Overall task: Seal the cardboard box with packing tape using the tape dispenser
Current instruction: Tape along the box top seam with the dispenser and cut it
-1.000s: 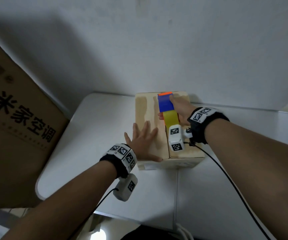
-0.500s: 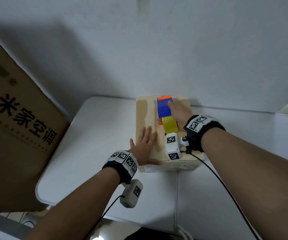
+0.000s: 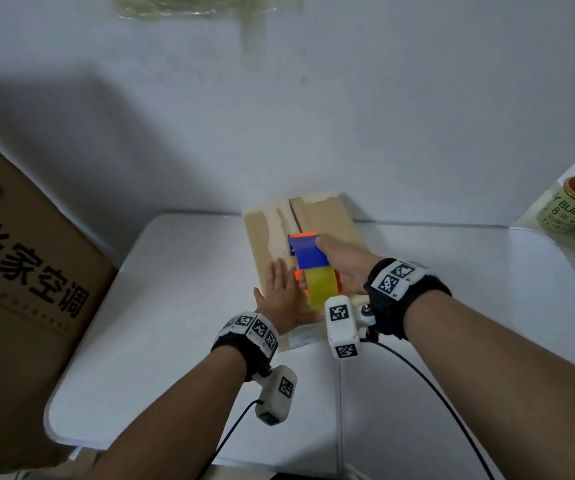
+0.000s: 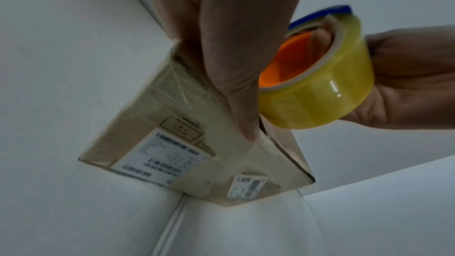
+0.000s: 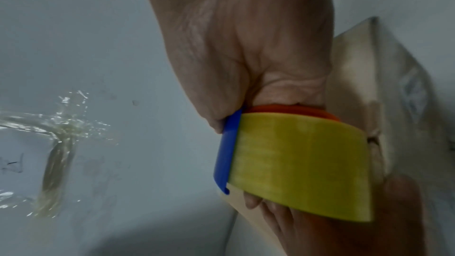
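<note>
A tan cardboard box (image 3: 320, 216) lies on the white table (image 3: 175, 306) against the wall, its top seam dark down the middle. My right hand (image 3: 343, 261) grips the tape dispenser (image 3: 308, 252), blue and orange with a yellow tape roll (image 3: 320, 287), over the middle of the box top. In the left wrist view the right hand's fingers reach through the orange core of the tape roll (image 4: 320, 77). My left hand (image 3: 281, 296) lies flat with straight fingers on the near left part of the box top, beside the roll. Labels show on the box's (image 4: 172, 153) near side.
A big brown carton (image 3: 19, 271) with black characters stands left of the table. A green canister (image 3: 570, 209) sits on a ledge at the right. Crumpled clear tape (image 3: 189, 8) sticks to the wall above. Wrist camera cables run over the table's near half.
My right hand has drawn the tape dispenser back along the seam toward me, from the far edge to the middle of the box top. The left hand stays flat on the box.
</note>
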The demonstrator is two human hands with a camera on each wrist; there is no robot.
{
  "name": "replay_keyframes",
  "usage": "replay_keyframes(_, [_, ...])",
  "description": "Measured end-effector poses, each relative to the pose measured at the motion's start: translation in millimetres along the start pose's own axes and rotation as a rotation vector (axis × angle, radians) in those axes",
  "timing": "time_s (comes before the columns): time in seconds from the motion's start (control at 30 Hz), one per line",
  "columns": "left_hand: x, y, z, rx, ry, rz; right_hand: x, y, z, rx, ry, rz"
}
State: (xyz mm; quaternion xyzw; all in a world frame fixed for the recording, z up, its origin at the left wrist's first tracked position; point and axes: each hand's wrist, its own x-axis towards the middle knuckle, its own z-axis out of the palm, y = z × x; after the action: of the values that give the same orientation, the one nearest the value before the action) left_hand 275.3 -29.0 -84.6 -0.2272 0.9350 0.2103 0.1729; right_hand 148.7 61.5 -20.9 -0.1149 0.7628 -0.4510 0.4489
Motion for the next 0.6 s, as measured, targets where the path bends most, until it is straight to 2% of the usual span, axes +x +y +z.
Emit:
replay_keyframes(0.13, [7, 13, -1, -0.018, 0.032, -0.026, -40, -15, -12, -0.037, 0.046, 0.008])
replay_keyframes(0.27, [9, 15, -8, -0.023, 0.027, -0.007, -68, -16, -20, 0.166, -0.031, 0.104])
replay_keyframes(0.33, [13, 18, -9, -0.025, 0.040, -0.015, -75, -2, -21, 0.245, -0.098, 0.174])
replay_keyframes(0.4, [15, 20, -9, -0.029, 0.031, -0.009, -76, 5, -21, 0.310, -0.123, 0.180])
replay_keyframes(0.5, [14, 20, -8, 0.002, 0.051, 0.006, -68, 5, -21, 0.357, -0.093, 0.182])
replay_keyframes(0.6, [27, 10, -10, 0.080, -0.051, 0.034, -61, 7, -19, 0.382, -0.061, 0.205])
